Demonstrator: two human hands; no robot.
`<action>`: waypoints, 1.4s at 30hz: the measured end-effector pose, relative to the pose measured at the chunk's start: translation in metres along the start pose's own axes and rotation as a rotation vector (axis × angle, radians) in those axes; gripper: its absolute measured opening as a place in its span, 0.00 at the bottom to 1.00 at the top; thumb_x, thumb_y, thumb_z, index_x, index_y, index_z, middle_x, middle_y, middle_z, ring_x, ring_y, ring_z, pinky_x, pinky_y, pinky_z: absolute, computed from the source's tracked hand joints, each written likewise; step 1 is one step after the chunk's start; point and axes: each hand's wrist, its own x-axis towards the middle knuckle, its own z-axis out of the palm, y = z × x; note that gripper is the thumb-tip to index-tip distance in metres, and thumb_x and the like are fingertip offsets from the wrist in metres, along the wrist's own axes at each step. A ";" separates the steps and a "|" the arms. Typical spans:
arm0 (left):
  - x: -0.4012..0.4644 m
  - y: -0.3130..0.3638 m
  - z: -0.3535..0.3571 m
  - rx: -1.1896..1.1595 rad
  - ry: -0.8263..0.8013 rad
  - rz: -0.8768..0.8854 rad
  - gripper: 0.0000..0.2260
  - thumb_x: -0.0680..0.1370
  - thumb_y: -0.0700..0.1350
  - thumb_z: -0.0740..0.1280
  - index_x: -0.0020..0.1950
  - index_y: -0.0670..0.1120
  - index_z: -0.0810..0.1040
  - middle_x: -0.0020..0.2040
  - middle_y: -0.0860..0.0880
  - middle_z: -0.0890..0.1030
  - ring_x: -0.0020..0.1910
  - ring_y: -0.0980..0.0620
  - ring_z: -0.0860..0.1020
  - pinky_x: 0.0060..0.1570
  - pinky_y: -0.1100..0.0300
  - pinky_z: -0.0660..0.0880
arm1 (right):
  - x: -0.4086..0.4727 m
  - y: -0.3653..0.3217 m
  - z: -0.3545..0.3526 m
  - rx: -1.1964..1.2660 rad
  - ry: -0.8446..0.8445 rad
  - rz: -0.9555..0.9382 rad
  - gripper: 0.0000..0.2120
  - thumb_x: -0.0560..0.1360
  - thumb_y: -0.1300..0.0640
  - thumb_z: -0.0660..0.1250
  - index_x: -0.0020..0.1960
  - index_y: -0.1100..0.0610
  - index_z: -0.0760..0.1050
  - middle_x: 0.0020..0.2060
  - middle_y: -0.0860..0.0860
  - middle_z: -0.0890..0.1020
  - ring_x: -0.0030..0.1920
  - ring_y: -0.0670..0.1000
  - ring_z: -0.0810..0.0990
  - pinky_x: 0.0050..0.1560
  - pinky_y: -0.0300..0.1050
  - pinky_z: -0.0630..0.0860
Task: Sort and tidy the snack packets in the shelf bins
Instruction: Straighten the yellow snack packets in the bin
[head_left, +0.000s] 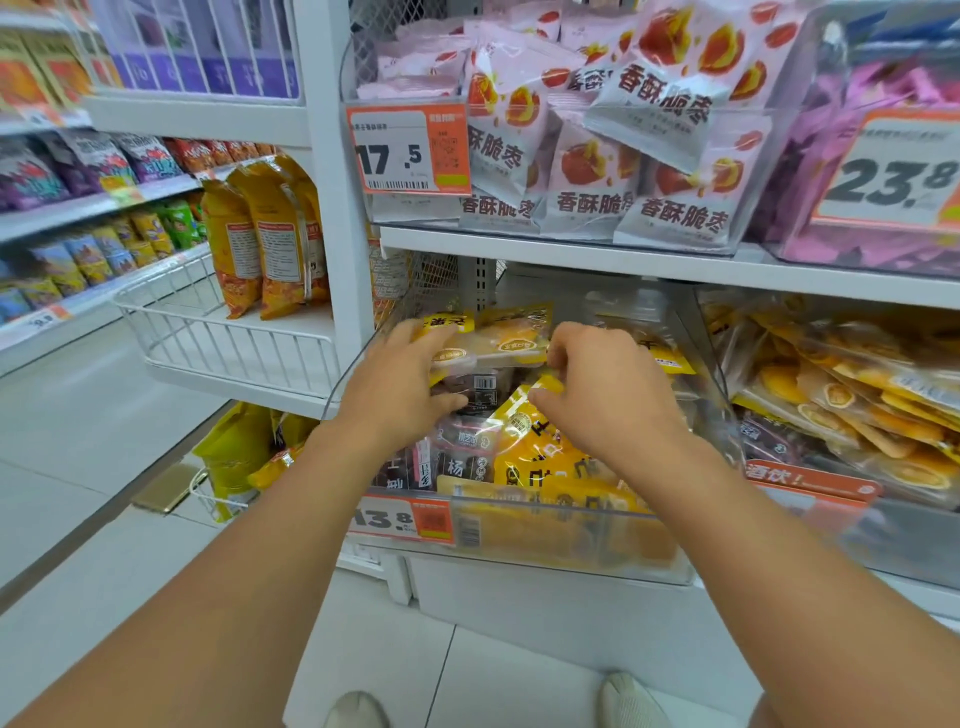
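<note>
Your left hand (400, 384) and right hand (608, 395) reach into the clear bin (519, 551) on the lower shelf. Your left fingers and thumb curl round a stack of yellow snack packets (498, 343) at the bin's back; your right fingers pinch the same stack's right end. Above, pink packets (597, 171) fill another bin.

Yellow packets (519, 340), pink packets (587, 171), seemingly dark ones (457, 457).
</note>
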 end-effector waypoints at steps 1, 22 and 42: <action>0.002 -0.001 -0.002 -0.061 0.026 -0.027 0.32 0.75 0.48 0.75 0.76 0.55 0.67 0.73 0.46 0.68 0.69 0.42 0.70 0.66 0.46 0.71 | 0.000 -0.007 0.001 0.042 0.003 -0.039 0.07 0.73 0.50 0.72 0.49 0.50 0.80 0.43 0.47 0.83 0.46 0.53 0.81 0.46 0.48 0.79; -0.012 -0.030 -0.023 -0.238 0.042 0.040 0.24 0.78 0.41 0.70 0.74 0.50 0.73 0.68 0.51 0.75 0.66 0.50 0.73 0.63 0.63 0.66 | 0.036 -0.042 0.071 1.099 -0.696 0.332 0.15 0.77 0.72 0.61 0.62 0.67 0.77 0.58 0.57 0.83 0.58 0.53 0.81 0.56 0.51 0.78; -0.028 0.016 -0.033 -0.133 0.031 0.374 0.22 0.68 0.60 0.77 0.60 0.55 0.80 0.62 0.58 0.76 0.65 0.57 0.70 0.66 0.53 0.69 | 0.020 0.024 0.023 -0.124 -0.430 -0.145 0.47 0.65 0.30 0.72 0.78 0.45 0.60 0.71 0.46 0.74 0.69 0.53 0.73 0.62 0.49 0.74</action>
